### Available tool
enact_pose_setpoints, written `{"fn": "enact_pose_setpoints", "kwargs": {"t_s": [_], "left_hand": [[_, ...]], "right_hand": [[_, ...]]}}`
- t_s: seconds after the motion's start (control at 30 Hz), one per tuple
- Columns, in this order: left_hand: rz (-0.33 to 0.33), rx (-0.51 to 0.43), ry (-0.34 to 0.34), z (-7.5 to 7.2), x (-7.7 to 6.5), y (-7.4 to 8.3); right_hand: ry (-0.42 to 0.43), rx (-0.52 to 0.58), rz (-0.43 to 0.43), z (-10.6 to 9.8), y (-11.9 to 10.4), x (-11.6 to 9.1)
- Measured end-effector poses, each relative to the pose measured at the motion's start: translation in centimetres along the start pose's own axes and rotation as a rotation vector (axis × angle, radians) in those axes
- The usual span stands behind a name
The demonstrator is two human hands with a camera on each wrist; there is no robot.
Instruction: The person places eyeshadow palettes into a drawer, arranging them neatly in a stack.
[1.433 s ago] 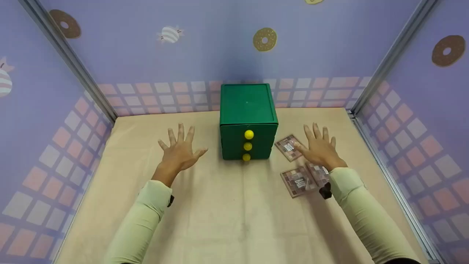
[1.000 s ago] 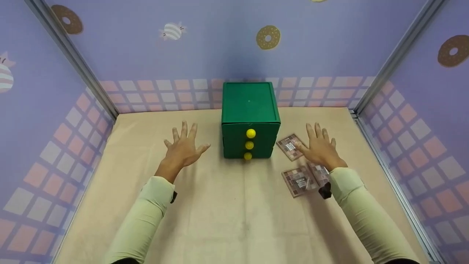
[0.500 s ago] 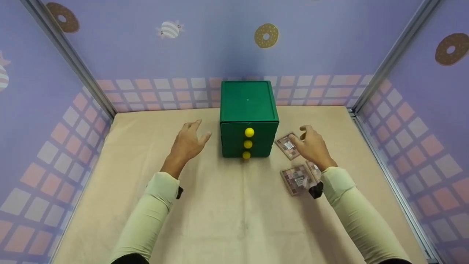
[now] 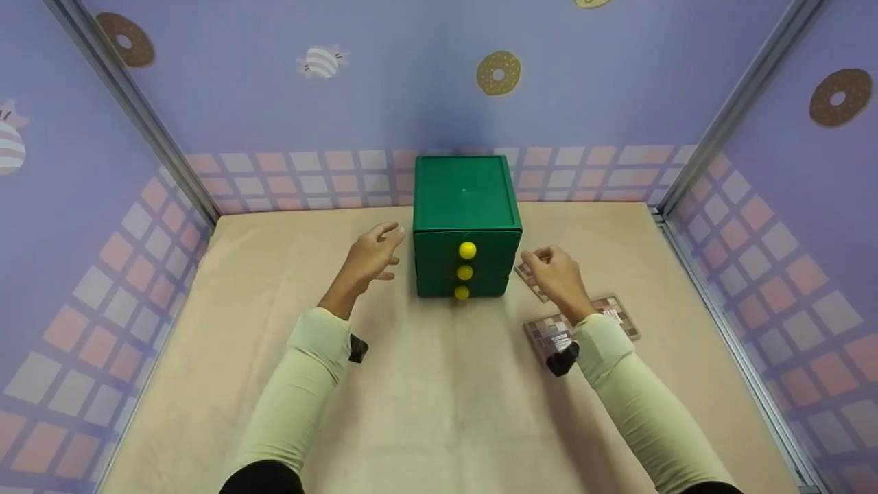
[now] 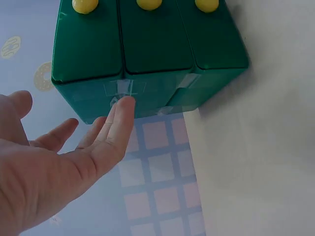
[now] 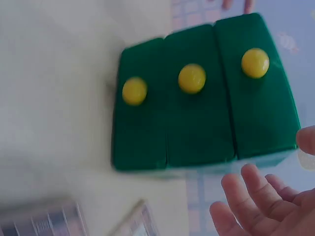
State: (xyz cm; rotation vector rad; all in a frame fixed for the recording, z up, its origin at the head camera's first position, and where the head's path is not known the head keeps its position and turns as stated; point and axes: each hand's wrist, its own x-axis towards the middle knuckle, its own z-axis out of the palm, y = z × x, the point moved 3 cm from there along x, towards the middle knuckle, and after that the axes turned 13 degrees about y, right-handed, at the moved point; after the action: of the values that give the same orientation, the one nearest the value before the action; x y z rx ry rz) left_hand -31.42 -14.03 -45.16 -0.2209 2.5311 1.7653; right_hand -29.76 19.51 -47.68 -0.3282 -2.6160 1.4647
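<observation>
A green drawer unit [image 4: 466,192] with three stacked drawers stands at the back of the table, each front bearing a round yellow knob [image 4: 467,250]. All three drawers are pushed in. My left hand [image 4: 370,255] hovers beside the unit's left side, fingers relaxed and holding nothing; in the left wrist view its fingertips overlap the side wall. On the other side is my right hand [image 4: 557,276], fingers loosely bent by the unit's right front edge. It holds nothing and partly covers an eyeshadow palette [image 4: 531,281] below it.
Two more eyeshadow palettes, a near one [image 4: 542,336] and one to the right [image 4: 621,315], lie under the right forearm, which hides parts of them. A beige cloth [image 4: 425,412] covers the table. Purple printed walls [image 4: 398,82] enclose the back and both sides.
Both hands were spread flat with fingers straight. They have since moved inward toward the drawer unit's sides, and their fingers have relaxed and bent. The unit and palettes stay put.
</observation>
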Motion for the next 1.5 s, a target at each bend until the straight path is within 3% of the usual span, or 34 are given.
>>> {"fn": "enact_pose_setpoints", "kwargs": {"t_s": [0.17,0.6,0.9,1.17,1.5], "left_hand": [[-0.066,-0.082,0.015,0.3,0.5,0.4],[-0.158,-0.148,-0.021,1.0,2.0,0.9],[-0.195,-0.136,-0.038,2.1,2.2,1.6],[-0.246,-0.179,-0.020,2.1,2.5,1.0],[-0.221,-0.180,-0.007,2.3,2.5,0.8]], "right_hand": [[-0.062,0.136,0.120,1.7,-0.8,-0.6],[-0.155,0.320,0.292,5.5,-3.4,-1.4],[-0.128,0.390,0.350,7.3,-4.8,-1.7],[-0.096,0.458,0.423,8.5,-5.0,-1.9],[-0.060,0.478,0.432,8.9,-4.9,-1.9]]}}
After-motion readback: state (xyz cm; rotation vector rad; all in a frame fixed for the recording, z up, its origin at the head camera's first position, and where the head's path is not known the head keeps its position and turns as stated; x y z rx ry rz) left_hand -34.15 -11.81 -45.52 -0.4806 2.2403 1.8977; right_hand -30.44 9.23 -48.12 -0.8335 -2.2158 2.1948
